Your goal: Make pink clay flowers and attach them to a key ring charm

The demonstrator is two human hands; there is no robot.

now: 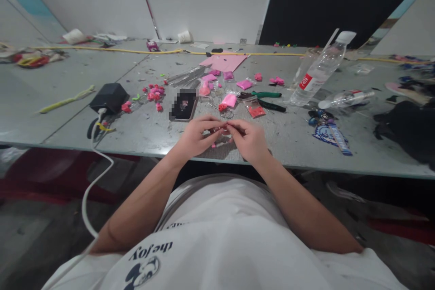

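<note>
My left hand point(203, 133) and my right hand point(247, 138) meet fingertip to fingertip just above the table's front edge. Both are pinched closed around something tiny and reddish, too small to name. Just beyond them lie a coil of thin wire point(227, 114) with a red piece, a pink clay lump point(229, 100) and a small bag of red clay point(255, 108). Green-handled pliers point(268, 99) rest to the right of these. A phone point(185, 104) lies near my left hand, and pink-red clay flowers point(155, 93) are farther left.
Plastic bottles point(319, 72) stand and lie at the right, near a blue-and-white badge point(331, 136). A black charger block point(108, 99) with a white cable sits at the left. Thin wire rods point(186, 77) and a pink sheet point(226, 62) lie behind; a yellow cord point(136, 50) crosses the back.
</note>
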